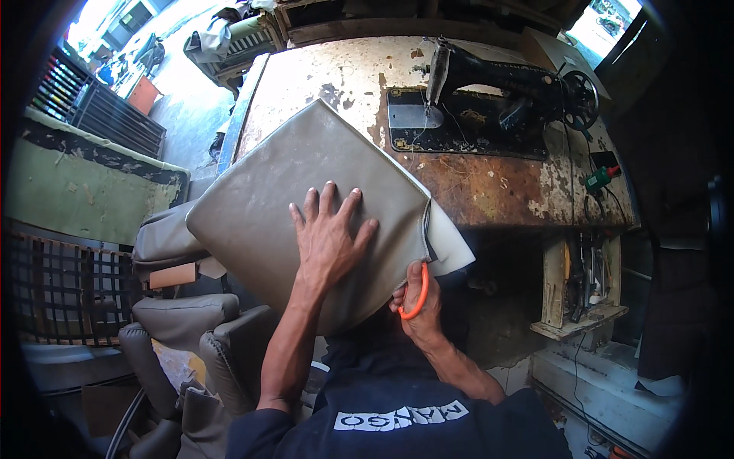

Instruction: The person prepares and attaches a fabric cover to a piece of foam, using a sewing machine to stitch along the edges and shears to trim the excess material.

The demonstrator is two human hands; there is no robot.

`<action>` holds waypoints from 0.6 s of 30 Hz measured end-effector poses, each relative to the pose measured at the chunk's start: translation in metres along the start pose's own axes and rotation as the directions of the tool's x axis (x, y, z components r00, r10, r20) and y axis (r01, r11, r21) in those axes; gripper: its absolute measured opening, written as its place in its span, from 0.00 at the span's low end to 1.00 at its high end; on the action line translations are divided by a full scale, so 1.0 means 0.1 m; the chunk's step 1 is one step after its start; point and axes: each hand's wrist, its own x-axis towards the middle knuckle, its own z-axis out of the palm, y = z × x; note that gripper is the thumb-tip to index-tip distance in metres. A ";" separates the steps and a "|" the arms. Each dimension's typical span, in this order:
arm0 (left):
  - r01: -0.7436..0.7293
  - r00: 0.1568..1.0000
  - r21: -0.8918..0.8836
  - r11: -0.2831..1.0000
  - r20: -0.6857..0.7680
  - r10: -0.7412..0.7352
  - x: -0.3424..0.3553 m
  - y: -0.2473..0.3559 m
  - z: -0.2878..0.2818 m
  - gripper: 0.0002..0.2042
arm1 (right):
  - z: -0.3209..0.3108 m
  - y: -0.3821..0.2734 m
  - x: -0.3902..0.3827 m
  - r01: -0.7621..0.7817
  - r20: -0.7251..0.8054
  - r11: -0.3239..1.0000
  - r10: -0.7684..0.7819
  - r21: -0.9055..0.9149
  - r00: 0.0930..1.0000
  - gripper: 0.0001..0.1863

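A large grey-brown leatherette cushion cover (267,183) with rounded corners lies across the front of the worktable and over my lap. My left hand (329,237) rests flat on its upper face, fingers spread. At the cover's right corner, my right hand (424,310) grips scissors by their orange handle (417,294). The blades are mostly hidden at the cover's edge. White foam or lining (447,241) sticks out from under that corner, next to a dark gap along the seam.
A black sewing machine (505,84) with a handwheel stands at the table's back right. A green and red tool (601,178) lies near the right edge of the worn table (489,187). Grey upholstered pieces (187,314) are piled at left. An open tool compartment (585,283) hangs below right.
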 end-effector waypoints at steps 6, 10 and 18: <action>-0.010 0.989 -0.084 0.996 -0.148 -0.003 0.74 -0.29 0.11 0.30 | -0.39 -0.12 -0.04 0.018 0.238 0.991 0.014 -0.130 0.971 0.22; -0.087 0.996 0.072 0.994 0.028 0.085 0.69 -0.21 0.20 0.35 | -0.76 -0.32 0.00 -0.014 0.314 0.966 0.097 -0.259 0.944 0.25; -0.197 0.977 0.137 0.971 0.111 0.182 0.25 -0.21 0.12 0.36 | -0.91 -0.90 0.12 -0.021 0.336 0.724 0.346 -0.690 0.876 0.26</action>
